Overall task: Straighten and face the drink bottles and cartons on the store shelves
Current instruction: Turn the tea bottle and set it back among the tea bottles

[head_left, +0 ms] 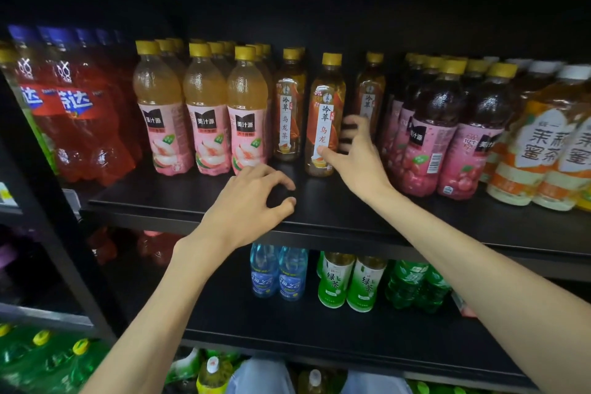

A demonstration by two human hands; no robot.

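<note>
While the right hand [358,150] pinches the oolong bottle [324,115], twist its label forward; left hand [252,198] hovers loosely curled, empty.

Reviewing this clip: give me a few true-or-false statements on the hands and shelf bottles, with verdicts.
1. The right hand is at the middle oolong tea bottle. True.
2. The left hand grips a peach juice bottle. False: it holds nothing, hovering over the shelf.
3. The peach juice bottles have yellow caps. True.
4. The green tea bottles stand on the upper shelf. False: they are one shelf below.
</note>
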